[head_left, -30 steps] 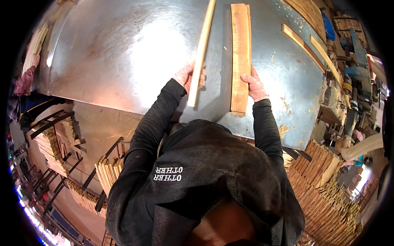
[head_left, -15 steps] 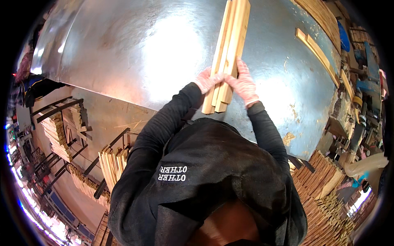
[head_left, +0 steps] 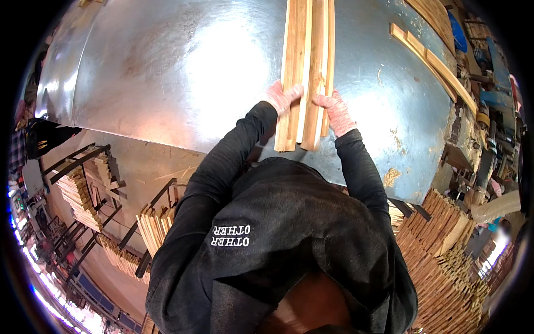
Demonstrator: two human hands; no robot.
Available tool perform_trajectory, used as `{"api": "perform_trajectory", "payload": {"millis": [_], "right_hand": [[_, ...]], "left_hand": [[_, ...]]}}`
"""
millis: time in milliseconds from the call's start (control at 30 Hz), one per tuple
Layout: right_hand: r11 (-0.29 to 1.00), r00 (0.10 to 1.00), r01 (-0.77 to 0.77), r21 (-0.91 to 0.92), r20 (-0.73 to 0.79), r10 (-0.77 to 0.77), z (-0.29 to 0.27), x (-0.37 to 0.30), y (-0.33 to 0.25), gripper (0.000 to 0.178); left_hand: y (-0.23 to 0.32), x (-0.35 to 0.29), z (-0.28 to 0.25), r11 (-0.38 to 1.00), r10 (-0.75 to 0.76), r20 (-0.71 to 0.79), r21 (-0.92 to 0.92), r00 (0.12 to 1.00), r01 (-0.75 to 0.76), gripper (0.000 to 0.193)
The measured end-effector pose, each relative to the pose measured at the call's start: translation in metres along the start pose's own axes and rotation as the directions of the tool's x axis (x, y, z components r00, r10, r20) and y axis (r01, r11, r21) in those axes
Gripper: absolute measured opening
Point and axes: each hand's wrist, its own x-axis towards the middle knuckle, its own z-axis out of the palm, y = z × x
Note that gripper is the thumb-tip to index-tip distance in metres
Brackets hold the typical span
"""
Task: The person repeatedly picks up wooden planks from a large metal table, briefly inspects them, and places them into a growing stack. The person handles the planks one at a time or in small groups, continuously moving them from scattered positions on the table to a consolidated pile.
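Note:
Several long pale wooden strips stand out over the metal table, running away from me, with their near ends close to my chest. In a pinkish glove, my left hand is closed round the left strips, its thumb lying across their top. My right hand, gloved alike, grips the right strips from their outer side, thumb on top. A narrow gap runs between the two groups at the near end. The fingers under and behind the wood are hidden.
The shiny metal table spreads out in front of me. More strips lie near its right edge, beside machinery. Stacked wood stands at lower right. Racks with strips are at left, and a person's plaid sleeve shows at far left.
The bundled strips have been parted into two side-by-side groups and now point straighter away from me. My hands, whose thumbs nearly met, are farther apart. The view has shifted slightly.

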Motion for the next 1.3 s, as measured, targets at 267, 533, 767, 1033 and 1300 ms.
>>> {"api": "perform_trajectory", "payload": {"millis": [267,533,767,1033,1300], "right_hand": [[0.943,0.986,-0.131,0.307,0.14,0.092,0.035,-0.022,-0.026,0.05],[0.858,0.985,-0.022,-0.513,-0.159,-0.069,-0.027,-0.013,-0.024,0.052],[0.951,0.991,0.027,-0.309,-0.116,-0.066,0.0,-0.023,-0.013,0.069],[0.928,0.965,-0.084,0.363,0.26,-0.015,-0.015,-0.045,-0.038,0.063],[0.371,0.934,-0.1,-0.923,-0.216,-0.286,0.084,-0.023,-0.017,0.091]], "left_hand": [[-0.002,-0.002,-0.031,0.981,-0.152,0.16,-0.096,0.975,0.169,0.065],[-0.04,0.025,0.011,0.95,0.099,-0.191,0.309,0.977,-0.036,0.094],[-0.069,0.074,0.006,0.981,0.047,-0.148,0.192,0.988,-0.017,0.057],[0.02,-0.018,-0.123,0.959,0.176,-0.266,0.264,0.948,-0.104,0.03],[-0.017,-0.032,-0.113,0.992,0.115,-0.252,-0.015,0.961,-0.123,0.048]]}}
